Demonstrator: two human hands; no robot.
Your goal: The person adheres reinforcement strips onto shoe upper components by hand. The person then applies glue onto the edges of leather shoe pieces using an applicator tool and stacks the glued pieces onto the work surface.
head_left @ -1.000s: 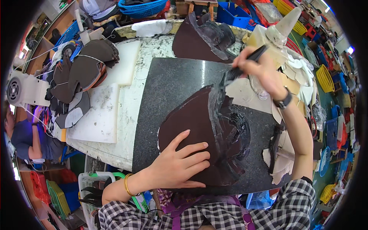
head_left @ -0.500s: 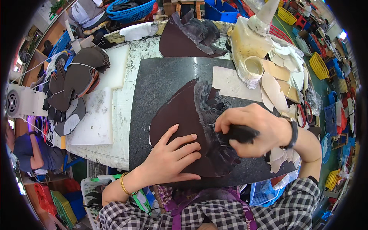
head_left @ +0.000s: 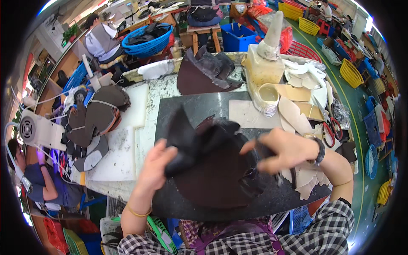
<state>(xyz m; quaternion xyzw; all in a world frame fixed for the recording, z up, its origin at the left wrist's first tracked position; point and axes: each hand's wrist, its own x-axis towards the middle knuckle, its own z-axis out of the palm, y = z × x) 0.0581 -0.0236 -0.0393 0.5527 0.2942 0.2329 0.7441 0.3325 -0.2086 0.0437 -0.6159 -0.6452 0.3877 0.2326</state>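
Note:
My left hand point(head_left: 155, 165) pinches a black, flexible leather-like piece point(head_left: 182, 136), raised and smeared by motion. Below it lies a dark brown curved piece point(head_left: 212, 182) with a black ragged border, on a dark stone slab point(head_left: 263, 208). Over that piece's right edge is my right hand point(head_left: 287, 151), its fingers bent around a black rounded tool point(head_left: 264, 149) that is blurred and partly hidden. A similar brown and black piece point(head_left: 191, 78) rests beyond the slab.
Behind the slab, at right, stand a yellowish glue container point(head_left: 265, 70) and a small pot point(head_left: 268, 95). Beige cut pieces point(head_left: 293, 106) and red-handled scissors point(head_left: 329, 134) lie to the right. At left are bundled dark pieces point(head_left: 100, 110) and white boards point(head_left: 117, 155). Other people sit nearby.
My left hand has gone from lying flat on the brown piece to lifting a black piece up and leftward. My right hand has shifted slightly. The view has tilted upward.

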